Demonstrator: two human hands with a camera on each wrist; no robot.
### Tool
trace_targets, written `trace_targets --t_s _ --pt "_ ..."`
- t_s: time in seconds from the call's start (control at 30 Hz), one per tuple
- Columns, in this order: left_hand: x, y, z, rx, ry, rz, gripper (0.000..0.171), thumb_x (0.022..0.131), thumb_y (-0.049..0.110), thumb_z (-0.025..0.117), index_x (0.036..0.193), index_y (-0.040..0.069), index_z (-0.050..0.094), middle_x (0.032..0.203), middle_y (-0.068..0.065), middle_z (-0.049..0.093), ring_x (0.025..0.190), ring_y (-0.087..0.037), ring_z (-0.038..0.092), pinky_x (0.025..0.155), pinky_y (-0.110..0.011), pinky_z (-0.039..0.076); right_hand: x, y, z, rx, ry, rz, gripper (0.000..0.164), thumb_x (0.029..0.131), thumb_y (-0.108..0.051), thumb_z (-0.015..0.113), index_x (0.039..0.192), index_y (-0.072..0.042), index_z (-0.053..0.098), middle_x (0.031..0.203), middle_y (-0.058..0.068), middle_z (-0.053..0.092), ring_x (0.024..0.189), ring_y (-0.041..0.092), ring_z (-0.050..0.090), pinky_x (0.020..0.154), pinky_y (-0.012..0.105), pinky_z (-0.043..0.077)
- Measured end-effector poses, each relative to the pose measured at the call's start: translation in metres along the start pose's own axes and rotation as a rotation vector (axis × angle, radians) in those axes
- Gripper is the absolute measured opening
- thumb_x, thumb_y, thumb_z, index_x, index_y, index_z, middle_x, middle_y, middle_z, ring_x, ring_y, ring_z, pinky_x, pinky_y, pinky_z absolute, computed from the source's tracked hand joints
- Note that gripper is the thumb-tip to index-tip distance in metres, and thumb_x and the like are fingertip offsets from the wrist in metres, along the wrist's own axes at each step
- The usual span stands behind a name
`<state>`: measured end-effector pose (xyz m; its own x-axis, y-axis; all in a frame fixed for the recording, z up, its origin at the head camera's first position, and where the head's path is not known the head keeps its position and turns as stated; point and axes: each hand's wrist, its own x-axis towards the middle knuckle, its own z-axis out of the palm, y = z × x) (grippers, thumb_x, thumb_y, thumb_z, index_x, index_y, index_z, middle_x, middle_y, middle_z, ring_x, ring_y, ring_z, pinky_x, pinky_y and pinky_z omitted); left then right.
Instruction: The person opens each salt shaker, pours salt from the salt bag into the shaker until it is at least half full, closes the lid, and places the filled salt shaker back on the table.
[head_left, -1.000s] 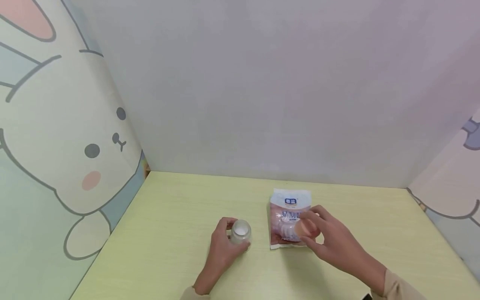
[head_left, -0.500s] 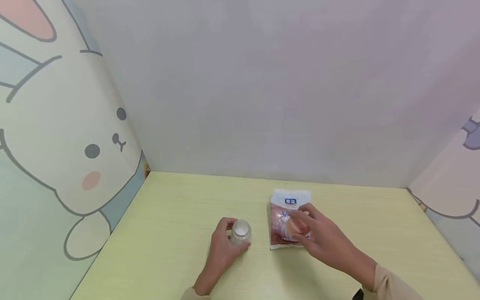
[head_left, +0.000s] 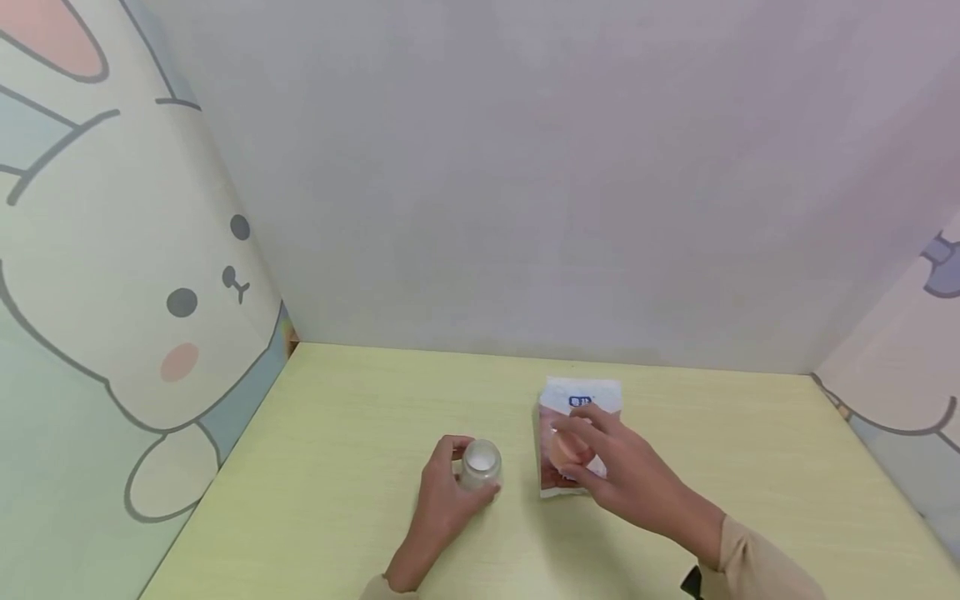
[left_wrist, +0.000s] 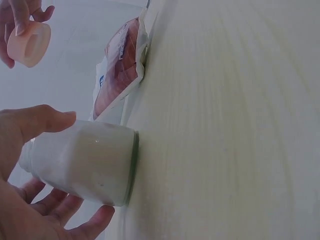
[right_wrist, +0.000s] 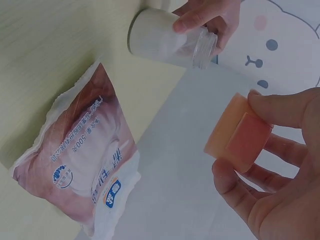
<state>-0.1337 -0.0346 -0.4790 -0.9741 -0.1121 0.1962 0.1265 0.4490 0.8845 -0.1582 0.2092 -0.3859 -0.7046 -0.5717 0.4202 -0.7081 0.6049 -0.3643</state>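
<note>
A glass jar (left_wrist: 90,160) with white contents stands upright on the table, its threaded mouth uncovered in the right wrist view. My left hand (head_left: 444,492) holds the jar from the left, thumb on one side and fingers round the other. In my right hand (head_left: 626,467) is an orange-pink cap (right_wrist: 237,135), pinched between thumb and fingers, with a redder raised tab on its side. The cap is held in the air over a salt bag (right_wrist: 80,150), which lies flat on the table right of the jar. My right hand hides part of the bag in the head view.
The pale yellow table (head_left: 337,417) ends at a plain grey back wall (head_left: 525,183). Side panels with cartoon rabbits (head_left: 135,275) stand at left and right.
My right hand has moved left with the cap, across the salt bag and closer to the jar. The left hand and jar have stayed in place.
</note>
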Motion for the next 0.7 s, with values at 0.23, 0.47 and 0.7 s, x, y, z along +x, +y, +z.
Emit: trace_targets --t_s 0.23,0.47,0.7 --pt "0.0 0.001 0.0 0.002 -0.002 -0.019 0.062 0.061 0.011 0.085 0.114 0.01 0.052 0.108 -0.003 0.059 0.102 -0.02 0.056 0.079 -0.039 0.051 0.006 -0.004 0.006 0.027 -0.011 0.011 0.051 0.077 -0.021 0.08 0.124 -0.018 0.06 0.116 -0.006 0.052 0.075 -0.001 0.05 0.063 0.025 0.046" --pt "0.002 0.0 0.001 0.001 -0.004 -0.025 0.063 0.059 0.012 0.086 0.113 0.01 0.053 0.108 -0.003 0.059 0.101 -0.021 0.056 0.078 -0.039 0.051 0.012 -0.007 0.009 0.033 -0.003 -0.007 0.052 0.075 -0.022 0.081 0.123 -0.017 0.06 0.115 -0.007 0.053 0.079 0.001 0.051 0.066 0.027 0.048" --pt "0.002 0.0 0.0 -0.009 -0.005 -0.027 0.063 0.059 0.012 0.086 0.112 0.01 0.053 0.107 -0.002 0.059 0.101 -0.02 0.056 0.076 -0.037 0.051 0.02 -0.01 0.013 0.066 -0.002 -0.045 0.046 0.077 -0.023 0.079 0.119 -0.02 0.061 0.113 -0.007 0.053 0.081 0.003 0.052 0.066 0.025 0.048"
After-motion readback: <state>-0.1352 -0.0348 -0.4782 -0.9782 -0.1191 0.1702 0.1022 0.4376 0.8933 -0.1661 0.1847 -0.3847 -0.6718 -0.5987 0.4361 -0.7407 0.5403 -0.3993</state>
